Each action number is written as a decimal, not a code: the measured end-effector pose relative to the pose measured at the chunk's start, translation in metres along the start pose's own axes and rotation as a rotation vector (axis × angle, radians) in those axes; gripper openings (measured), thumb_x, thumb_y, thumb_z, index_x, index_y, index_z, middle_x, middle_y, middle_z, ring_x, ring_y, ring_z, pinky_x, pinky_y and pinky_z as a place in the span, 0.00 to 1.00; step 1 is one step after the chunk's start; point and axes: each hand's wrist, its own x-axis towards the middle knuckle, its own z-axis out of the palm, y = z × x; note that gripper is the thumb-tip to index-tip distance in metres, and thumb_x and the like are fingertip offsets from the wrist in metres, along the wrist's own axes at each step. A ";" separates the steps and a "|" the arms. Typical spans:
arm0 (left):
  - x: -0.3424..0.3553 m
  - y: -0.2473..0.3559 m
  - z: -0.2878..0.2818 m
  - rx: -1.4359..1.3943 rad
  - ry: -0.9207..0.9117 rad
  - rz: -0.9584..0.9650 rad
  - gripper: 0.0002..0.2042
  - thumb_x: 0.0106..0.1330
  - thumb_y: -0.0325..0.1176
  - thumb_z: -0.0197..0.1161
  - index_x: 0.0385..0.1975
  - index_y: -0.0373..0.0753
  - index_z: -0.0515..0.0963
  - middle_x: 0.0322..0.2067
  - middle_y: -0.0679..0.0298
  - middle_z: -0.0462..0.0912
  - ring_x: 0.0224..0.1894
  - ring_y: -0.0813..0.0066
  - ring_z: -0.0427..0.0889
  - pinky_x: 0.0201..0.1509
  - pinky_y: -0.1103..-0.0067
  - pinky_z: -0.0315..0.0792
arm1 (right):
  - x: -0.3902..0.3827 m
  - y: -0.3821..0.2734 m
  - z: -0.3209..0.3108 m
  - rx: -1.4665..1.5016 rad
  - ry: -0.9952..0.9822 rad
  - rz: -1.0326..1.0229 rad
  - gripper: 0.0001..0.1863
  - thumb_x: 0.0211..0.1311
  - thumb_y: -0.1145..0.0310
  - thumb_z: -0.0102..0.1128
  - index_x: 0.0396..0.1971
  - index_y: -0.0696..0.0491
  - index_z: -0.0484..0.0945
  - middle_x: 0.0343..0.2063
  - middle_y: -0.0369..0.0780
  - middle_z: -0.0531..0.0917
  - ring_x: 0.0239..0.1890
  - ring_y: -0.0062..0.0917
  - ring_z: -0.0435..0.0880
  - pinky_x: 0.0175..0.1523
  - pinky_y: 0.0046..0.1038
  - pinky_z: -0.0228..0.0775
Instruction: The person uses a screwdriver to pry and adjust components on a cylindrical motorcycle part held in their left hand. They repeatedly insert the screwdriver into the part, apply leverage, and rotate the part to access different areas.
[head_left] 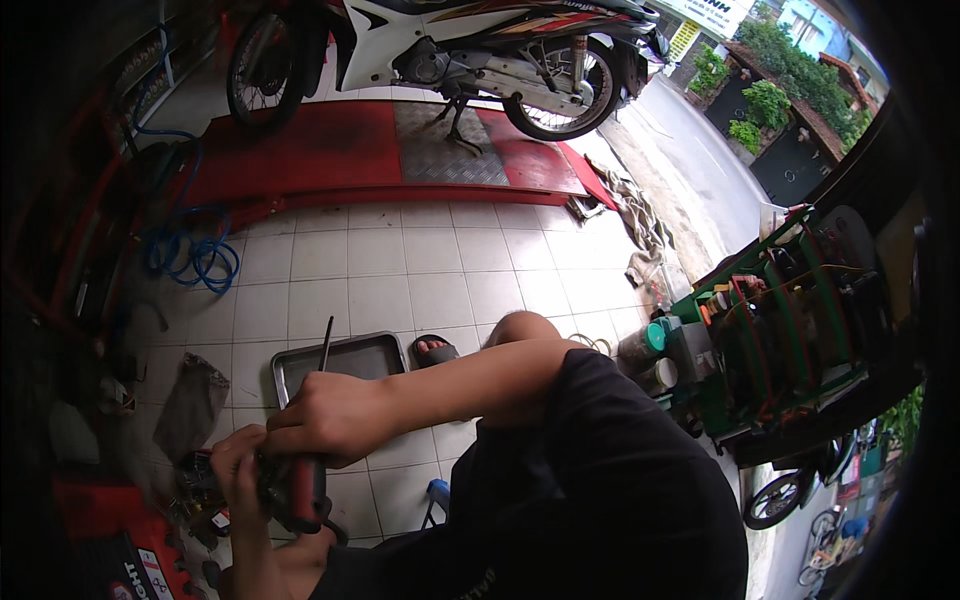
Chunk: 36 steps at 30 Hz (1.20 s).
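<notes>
My right hand (335, 415) is closed in front of me, its arm reaching across from the right. A thin dark shaft (327, 345) points up and away above its knuckles. Below the same fist shows a thick red-and-black handle (305, 495), roughly in line with the shaft; together they look like a screwdriver. Close against the right hand, my left hand (240, 465) has its fingers bent around something dark that I cannot make out. Just beyond the hands, a shallow metal tray (283, 375) lies on the tiled floor (430, 260).
A motorbike (440, 65) stands on a red lift platform (300, 160) ahead. Blue hose (195, 260) lies coiled at the left, above a dark plastic bag (192, 405). A green tool rack (775, 310) with jars is at the right. A rag (635, 215) lies near the road.
</notes>
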 end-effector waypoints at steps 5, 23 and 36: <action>-0.005 0.006 -0.009 0.251 -0.107 0.129 0.13 0.76 0.36 0.50 0.50 0.34 0.70 0.54 0.55 0.72 0.60 0.64 0.71 0.67 0.68 0.64 | 0.002 -0.007 0.000 0.013 -0.008 0.025 0.26 0.39 0.71 0.70 0.44 0.58 0.77 0.27 0.44 0.81 0.26 0.42 0.83 0.25 0.40 0.73; -0.011 -0.009 -0.009 0.084 0.027 0.049 0.19 0.74 0.44 0.53 0.45 0.30 0.77 0.49 0.49 0.75 0.55 0.62 0.75 0.61 0.66 0.67 | 0.003 -0.008 0.007 -0.099 0.047 -0.099 0.24 0.38 0.67 0.71 0.41 0.55 0.77 0.25 0.40 0.79 0.22 0.38 0.81 0.21 0.38 0.69; -0.012 -0.010 -0.007 0.002 -0.033 0.179 0.19 0.77 0.45 0.49 0.50 0.31 0.71 0.49 0.50 0.75 0.54 0.65 0.74 0.60 0.68 0.69 | 0.007 -0.006 0.007 0.027 0.023 0.005 0.27 0.41 0.68 0.71 0.46 0.56 0.76 0.26 0.42 0.80 0.25 0.42 0.83 0.25 0.40 0.73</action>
